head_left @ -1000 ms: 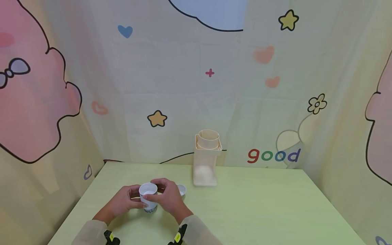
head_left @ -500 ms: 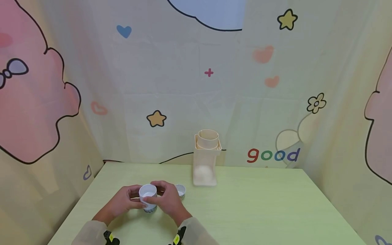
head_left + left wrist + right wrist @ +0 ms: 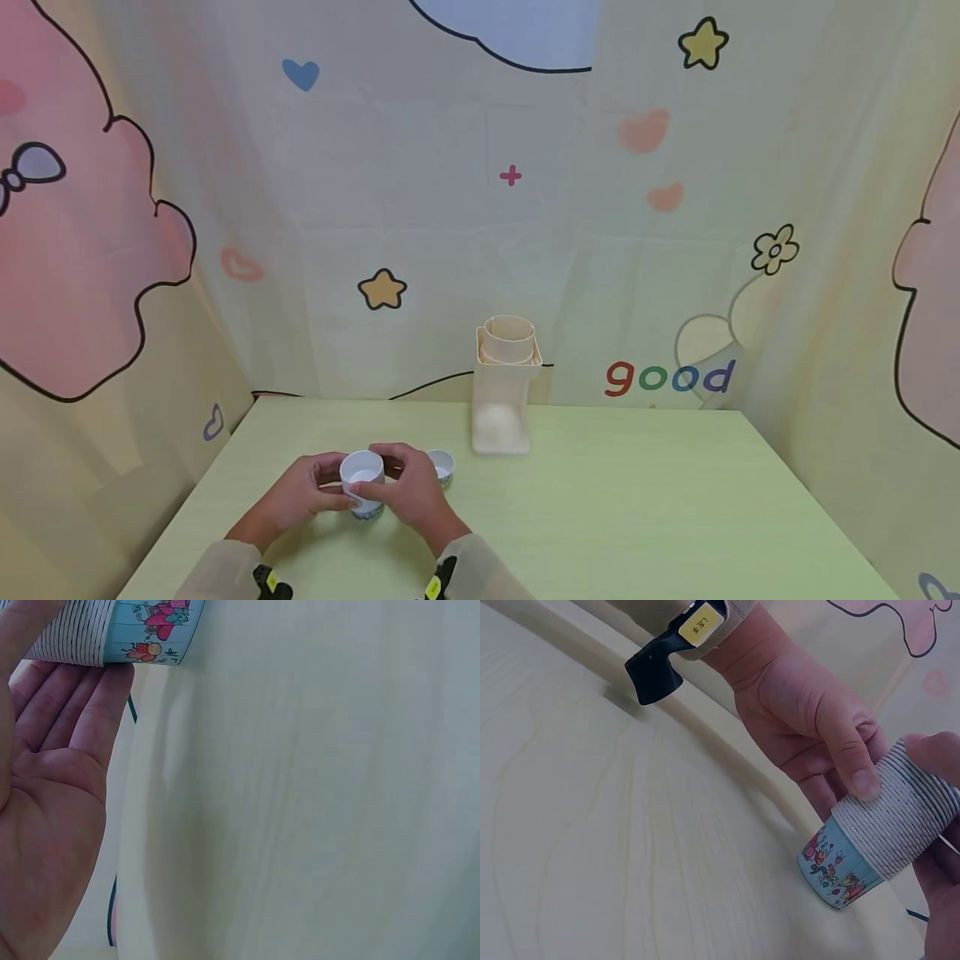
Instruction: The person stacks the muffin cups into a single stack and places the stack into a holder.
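A nested stack of paper cups point(image 3: 363, 483) stands roughly upright between my hands at the left of the table. The side views show many white rims, and the lowest cup point(image 3: 838, 866) is light blue with a fruit print. From the left my left hand point(image 3: 311, 493) holds the stack, thumb in front and fingers behind. My right hand point(image 3: 416, 492) grips it from the other side, its thumb across the front. Part of that hand point(image 3: 941, 761) shows at the edge of the right wrist view. Behind it on the table is a small white cup point(image 3: 444, 468), partly hidden.
A cream plastic stand point(image 3: 501, 417) with a round tube point(image 3: 509, 337) on top stands at the back middle of the table, against the printed curtain point(image 3: 420, 167). The pale table point(image 3: 637, 500) reaches out to the right.
Over the first half second my right hand and the top of the cup stack have come down slightly. Since then both hands have kept their hold, nearly still.
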Motion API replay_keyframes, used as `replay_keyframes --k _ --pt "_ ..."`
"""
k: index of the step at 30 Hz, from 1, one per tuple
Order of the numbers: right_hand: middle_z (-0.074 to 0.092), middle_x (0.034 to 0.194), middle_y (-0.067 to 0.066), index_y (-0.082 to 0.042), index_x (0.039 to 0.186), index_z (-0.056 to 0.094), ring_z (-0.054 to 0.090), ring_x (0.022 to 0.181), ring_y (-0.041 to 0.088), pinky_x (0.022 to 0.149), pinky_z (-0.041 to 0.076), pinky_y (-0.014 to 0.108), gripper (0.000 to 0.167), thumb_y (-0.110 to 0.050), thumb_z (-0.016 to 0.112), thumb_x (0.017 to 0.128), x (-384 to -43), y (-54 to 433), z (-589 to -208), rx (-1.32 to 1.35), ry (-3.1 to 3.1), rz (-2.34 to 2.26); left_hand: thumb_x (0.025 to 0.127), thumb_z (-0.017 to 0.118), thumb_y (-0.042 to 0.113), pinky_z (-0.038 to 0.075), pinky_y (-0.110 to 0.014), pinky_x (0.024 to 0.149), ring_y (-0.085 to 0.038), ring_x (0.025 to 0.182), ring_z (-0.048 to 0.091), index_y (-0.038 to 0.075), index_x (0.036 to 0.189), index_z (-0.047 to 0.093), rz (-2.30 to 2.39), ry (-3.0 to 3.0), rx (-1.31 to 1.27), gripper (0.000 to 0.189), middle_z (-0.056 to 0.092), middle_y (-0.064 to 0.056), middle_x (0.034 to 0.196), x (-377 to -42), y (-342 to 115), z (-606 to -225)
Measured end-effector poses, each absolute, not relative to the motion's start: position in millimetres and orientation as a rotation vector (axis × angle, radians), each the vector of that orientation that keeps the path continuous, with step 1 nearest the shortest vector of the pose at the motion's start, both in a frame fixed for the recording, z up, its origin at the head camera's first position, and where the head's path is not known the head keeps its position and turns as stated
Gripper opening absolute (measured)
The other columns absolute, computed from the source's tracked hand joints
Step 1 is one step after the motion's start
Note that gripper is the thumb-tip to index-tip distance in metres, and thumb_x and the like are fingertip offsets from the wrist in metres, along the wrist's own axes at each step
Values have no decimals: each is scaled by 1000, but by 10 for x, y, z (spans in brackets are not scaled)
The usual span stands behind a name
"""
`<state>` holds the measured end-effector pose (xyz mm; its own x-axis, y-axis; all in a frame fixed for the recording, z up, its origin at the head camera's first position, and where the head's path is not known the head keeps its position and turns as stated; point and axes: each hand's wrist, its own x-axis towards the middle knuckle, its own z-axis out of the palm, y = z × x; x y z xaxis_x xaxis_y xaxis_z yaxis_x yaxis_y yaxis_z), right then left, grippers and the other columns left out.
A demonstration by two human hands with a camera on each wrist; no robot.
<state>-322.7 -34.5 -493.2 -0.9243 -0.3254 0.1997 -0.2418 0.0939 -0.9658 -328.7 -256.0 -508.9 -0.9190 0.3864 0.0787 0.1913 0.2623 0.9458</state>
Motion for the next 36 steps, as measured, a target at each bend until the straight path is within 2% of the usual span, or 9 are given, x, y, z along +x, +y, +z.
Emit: replay_keyframes --k 4,9,15,17,21,30,36 --pt "72 123 -2 -13 127 69 68 116 16 106 55 34 52 -22 89 81 -3225 -279 -4945 -620 2298 -2000 82 88 18 59 -31 97 -32 122 67 -6 136 58 1718 2378 539 66 66 -22 133 -3287 -2554 -5085" --pt "73 122 0 -15 121 72 68 117 22 106 55 35 42 -23 87 83 -3252 -139 -4962 -654 2365 -2089 81 88 18 60 -31 97 -33 120 68 -7 135 58 1723 2384 541 67 66 -23 133 -3287 -2548 -5089" --pt "73 122 6 -16 115 75 65 120 31 109 51 52 36 -23 88 82 -3326 75 -5002 -519 2432 -2205 80 89 17 59 -32 97 -34 120 68 -8 136 57 1720 2395 535 69 66 -25 132 -3285 -2543 -5086" --pt "72 123 6 -15 116 75 63 122 33 110 50 53 39 -23 89 81 -3354 141 -5026 -460 2475 -2204 80 89 16 60 -32 96 -32 119 68 -9 136 56 1718 2400 535 69 66 -25 131 -3281 -2541 -5087" --pt "70 127 3 -14 119 73 61 125 30 112 49 50 46 -25 91 78 -3404 240 -5080 -368 2605 -2127 81 88 15 60 -31 96 -31 118 69 -11 136 55 1722 2395 554 69 66 -26 131 -3274 -2538 -5089" --pt "67 132 13 -3 128 67 62 125 36 107 52 51 68 -26 95 71 -3467 337 -5186 -242 2746 -1867 80 89 16 59 -33 97 -31 118 69 -9 136 56 1706 2415 512 70 67 -23 132 -3286 -2544 -5091" --pt "72 124 15 2 126 66 66 117 33 103 54 51 67 -21 96 70 -3467 355 -5229 -261 2757 -1814 80 89 16 60 -37 97 -32 118 68 -9 136 56 1689 2420 499 70 66 -24 132 -3272 -2527 -5064"
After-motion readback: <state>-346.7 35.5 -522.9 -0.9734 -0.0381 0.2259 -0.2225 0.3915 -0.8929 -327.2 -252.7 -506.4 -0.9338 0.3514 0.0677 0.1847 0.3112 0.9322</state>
